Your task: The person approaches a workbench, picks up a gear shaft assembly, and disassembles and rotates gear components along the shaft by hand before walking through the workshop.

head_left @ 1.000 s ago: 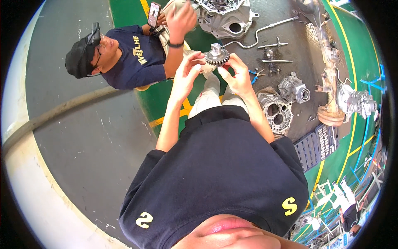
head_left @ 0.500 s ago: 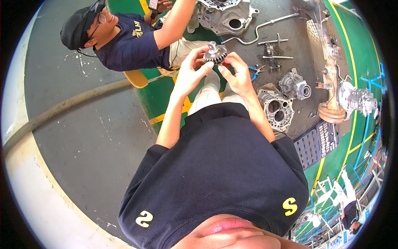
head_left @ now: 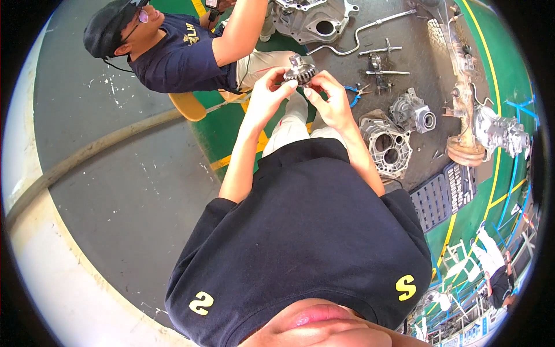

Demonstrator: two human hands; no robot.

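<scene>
Between my two hands is a dark metal gear (head_left: 300,73) with a short bright shaft end sticking up from its middle. My left hand (head_left: 270,97) grips its left rim, with the thumb on the near side. On the opposite side, my right hand (head_left: 331,103) has its thumb and fingertips closed on the rim. The gear is tilted a little, and its underside is hidden. Just right of my right hand lies a pair of blue-handled pliers (head_left: 356,95) on the dark worktop.
A large bell housing (head_left: 298,26), a bent metal bar (head_left: 358,43) and a puller-like tool (head_left: 379,72) lie beyond. Two cast housings (head_left: 386,151) (head_left: 411,113) sit at right, near a tool case (head_left: 430,202) and rusty axle (head_left: 461,115). A co-worker (head_left: 179,63) sits at left.
The gear has tipped slightly in my fingers, its toothed side showing differently. Both hands keep hold of it. The co-worker leans slightly further left and up in the picture.
</scene>
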